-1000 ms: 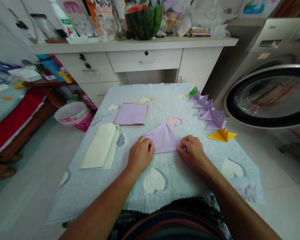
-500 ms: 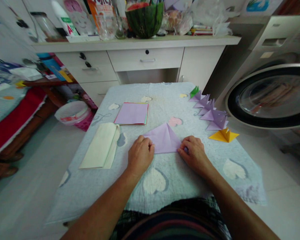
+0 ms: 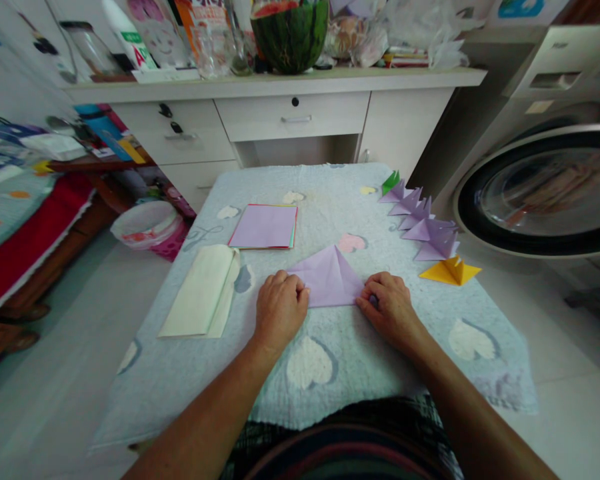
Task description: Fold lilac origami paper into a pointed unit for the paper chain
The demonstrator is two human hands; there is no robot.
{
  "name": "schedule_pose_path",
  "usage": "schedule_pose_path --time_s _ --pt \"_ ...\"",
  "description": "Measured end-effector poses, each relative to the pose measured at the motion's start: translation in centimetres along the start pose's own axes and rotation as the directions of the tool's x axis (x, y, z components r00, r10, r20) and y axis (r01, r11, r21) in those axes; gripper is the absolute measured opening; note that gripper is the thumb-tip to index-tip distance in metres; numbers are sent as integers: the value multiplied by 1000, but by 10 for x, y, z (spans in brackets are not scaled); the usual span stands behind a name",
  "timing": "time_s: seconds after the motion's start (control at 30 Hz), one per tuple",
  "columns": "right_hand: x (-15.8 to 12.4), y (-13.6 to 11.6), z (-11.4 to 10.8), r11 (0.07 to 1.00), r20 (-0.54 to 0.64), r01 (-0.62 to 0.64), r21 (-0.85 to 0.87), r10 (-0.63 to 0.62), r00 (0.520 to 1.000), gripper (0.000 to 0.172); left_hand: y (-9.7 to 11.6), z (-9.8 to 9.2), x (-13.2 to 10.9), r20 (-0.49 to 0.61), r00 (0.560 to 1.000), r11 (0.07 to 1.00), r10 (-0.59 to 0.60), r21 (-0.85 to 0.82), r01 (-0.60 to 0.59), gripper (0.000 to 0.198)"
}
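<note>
Mid-frame, the left hand point(image 3: 280, 308) and right hand point(image 3: 387, 308), fingers curled, are pinning the lilac triangle point(image 3: 330, 280) by its lower corners to the tabletop point(image 3: 330, 193); firm, even pressure would sharpen the crease.

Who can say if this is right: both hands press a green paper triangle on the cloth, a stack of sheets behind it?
No: the head view shows the triangle is purple, not green. The left hand and right hand do press it on the cloth, stack behind it.
</note>
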State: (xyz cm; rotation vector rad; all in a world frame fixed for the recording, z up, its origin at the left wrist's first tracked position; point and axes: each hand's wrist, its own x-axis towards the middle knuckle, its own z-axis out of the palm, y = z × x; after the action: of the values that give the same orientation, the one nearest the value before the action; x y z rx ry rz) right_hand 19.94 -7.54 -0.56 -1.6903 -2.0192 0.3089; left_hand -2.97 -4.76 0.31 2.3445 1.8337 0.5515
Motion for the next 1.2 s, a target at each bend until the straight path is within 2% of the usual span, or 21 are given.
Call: schedule_pose_path --time_s 0.5,0.63,0.73,0.83,1.0,1.13,1.2 --pt "0 -1 -1 1000 24 -20 -10 20 1000 9 -1 1 1 30 998 998 -55 -18 56 12" --pt "0 0 0 1000 18 -19 -14 19 1000 8 0 1 1 9 999 999 -43 -32 44 7" --pt "0 0 -1 1000 21 -14 -15 14 1000 8 -1 0 2 7 1000 998 12 -56 -11 3" --pt "1 -1 -1 1000 23 -19 -18 19 1000 8 -1 1 2 21 995 994 102 -46 -101 10" --pt "1 -1 -1 999 34 -26 -26 27 999 8 4 -5 -4 108 964 959 245 116 -257 20" --pt "1 -1 -1 999 42 -37 -28 38 998 8 17 -13 -17 160 954 931 255 226 -286 18" --pt "1 -1 -1 999 43 -41 -28 42 998 8 25 -15 -25 166 951 919 262 256 -299 24"
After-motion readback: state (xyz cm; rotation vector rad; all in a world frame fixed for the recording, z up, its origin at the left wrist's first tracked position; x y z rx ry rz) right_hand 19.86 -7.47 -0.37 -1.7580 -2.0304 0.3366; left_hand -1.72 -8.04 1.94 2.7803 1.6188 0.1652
